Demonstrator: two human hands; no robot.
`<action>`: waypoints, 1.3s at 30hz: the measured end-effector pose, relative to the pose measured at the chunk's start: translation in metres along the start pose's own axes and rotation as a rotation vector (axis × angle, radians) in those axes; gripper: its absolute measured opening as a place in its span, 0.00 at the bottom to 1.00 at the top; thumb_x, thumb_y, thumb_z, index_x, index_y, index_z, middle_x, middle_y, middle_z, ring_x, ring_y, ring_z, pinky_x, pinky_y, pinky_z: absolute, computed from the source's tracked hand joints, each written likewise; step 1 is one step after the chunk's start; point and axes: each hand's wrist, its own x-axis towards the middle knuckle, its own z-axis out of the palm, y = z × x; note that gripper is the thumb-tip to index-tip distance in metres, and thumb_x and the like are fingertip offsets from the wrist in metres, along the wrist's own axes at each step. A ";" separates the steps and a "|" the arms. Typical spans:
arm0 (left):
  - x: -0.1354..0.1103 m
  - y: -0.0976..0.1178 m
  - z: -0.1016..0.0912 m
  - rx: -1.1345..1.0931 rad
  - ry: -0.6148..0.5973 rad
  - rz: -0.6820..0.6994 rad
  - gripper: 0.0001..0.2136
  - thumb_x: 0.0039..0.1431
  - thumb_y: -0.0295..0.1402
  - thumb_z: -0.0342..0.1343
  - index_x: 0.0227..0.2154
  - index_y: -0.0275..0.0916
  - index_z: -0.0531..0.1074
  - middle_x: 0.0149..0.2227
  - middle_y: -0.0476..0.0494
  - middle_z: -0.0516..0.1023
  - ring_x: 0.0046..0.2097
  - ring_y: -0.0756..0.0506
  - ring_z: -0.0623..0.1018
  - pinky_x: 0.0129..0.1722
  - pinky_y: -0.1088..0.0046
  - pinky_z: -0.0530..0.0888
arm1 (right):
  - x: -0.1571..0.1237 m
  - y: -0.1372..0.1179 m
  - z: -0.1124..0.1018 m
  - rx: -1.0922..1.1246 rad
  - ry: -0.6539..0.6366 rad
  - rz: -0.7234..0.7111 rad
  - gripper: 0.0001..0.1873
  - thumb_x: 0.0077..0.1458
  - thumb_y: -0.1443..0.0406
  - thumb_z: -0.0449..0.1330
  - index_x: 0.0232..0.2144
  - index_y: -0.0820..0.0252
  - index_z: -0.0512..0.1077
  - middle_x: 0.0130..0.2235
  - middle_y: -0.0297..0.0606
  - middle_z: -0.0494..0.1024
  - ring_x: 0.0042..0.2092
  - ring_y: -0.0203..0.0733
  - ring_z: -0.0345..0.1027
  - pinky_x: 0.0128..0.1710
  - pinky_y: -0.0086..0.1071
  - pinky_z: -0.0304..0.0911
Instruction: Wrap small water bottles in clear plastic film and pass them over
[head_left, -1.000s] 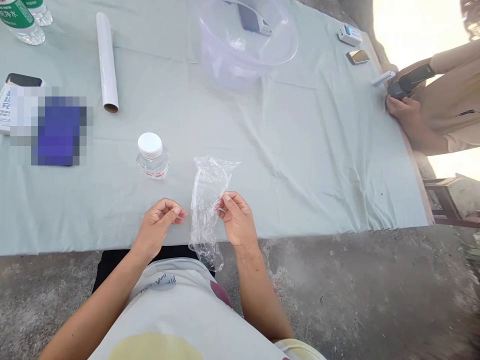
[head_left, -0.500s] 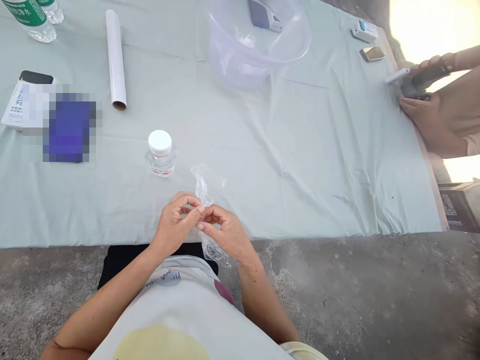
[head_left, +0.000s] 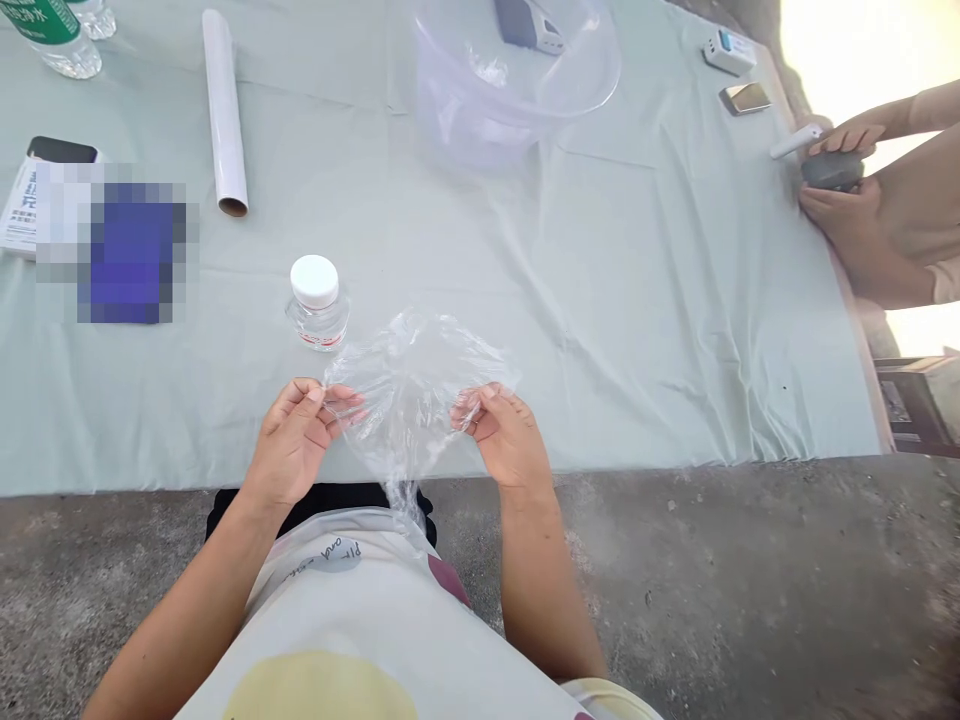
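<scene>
A thin, crinkled piece of clear plastic film point(head_left: 409, 385) is stretched between my two hands above the front edge of the table. My left hand point(head_left: 294, 435) pinches its left side between thumb and fingers. On the opposite side, my right hand point(head_left: 510, 432) grips it the same way. A gathered tail of the film hangs down in front of my shirt. I cannot tell whether it is a bag, a cover or a loose sheet. Just beyond my left hand stands a small clear jar point(head_left: 316, 305) with a white lid, upright and untouched.
A grey-green cloth covers the table point(head_left: 637, 300). A white roll point(head_left: 225, 115) lies at the back left, near water bottles point(head_left: 56, 40) and a blurred blue item point(head_left: 131, 255). A clear basin point(head_left: 480, 120) holds a dark-and-white device. At right, another person's hands point(head_left: 847, 170) hold a dark object.
My hands have moved apart, spreading the bunched film open between them. At right, the other person's upper hand and the dark object have shifted.
</scene>
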 end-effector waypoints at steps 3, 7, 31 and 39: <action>0.001 0.008 -0.020 -0.025 0.106 -0.007 0.17 0.47 0.40 0.71 0.30 0.41 0.68 0.37 0.49 0.80 0.44 0.42 0.81 0.41 0.62 0.81 | 0.008 -0.001 -0.011 0.153 0.069 0.085 0.20 0.38 0.54 0.74 0.20 0.56 0.67 0.30 0.34 0.78 0.34 0.41 0.74 0.34 0.37 0.72; 0.001 0.014 -0.041 0.124 0.239 0.046 0.18 0.46 0.42 0.70 0.31 0.42 0.67 0.37 0.48 0.79 0.39 0.42 0.82 0.27 0.71 0.79 | 0.019 0.001 -0.010 0.170 0.104 0.171 0.22 0.33 0.56 0.74 0.24 0.55 0.66 0.29 0.33 0.79 0.31 0.43 0.75 0.30 0.37 0.72; 0.002 -0.036 -0.021 1.824 -0.414 0.805 0.24 0.57 0.29 0.63 0.58 0.43 0.70 0.65 0.36 0.67 0.70 0.31 0.57 0.67 0.39 0.55 | 0.052 -0.027 0.085 -0.626 -0.161 -0.537 0.41 0.45 0.55 0.71 0.60 0.49 0.63 0.63 0.43 0.67 0.63 0.53 0.62 0.60 0.47 0.60; -0.003 -0.030 -0.030 1.866 -0.357 0.727 0.40 0.50 0.45 0.69 0.65 0.46 0.62 0.70 0.36 0.56 0.72 0.26 0.50 0.66 0.32 0.47 | 0.093 -0.016 0.154 -0.462 -0.344 -0.506 0.35 0.50 0.53 0.68 0.57 0.53 0.63 0.53 0.38 0.75 0.56 0.48 0.70 0.59 0.45 0.64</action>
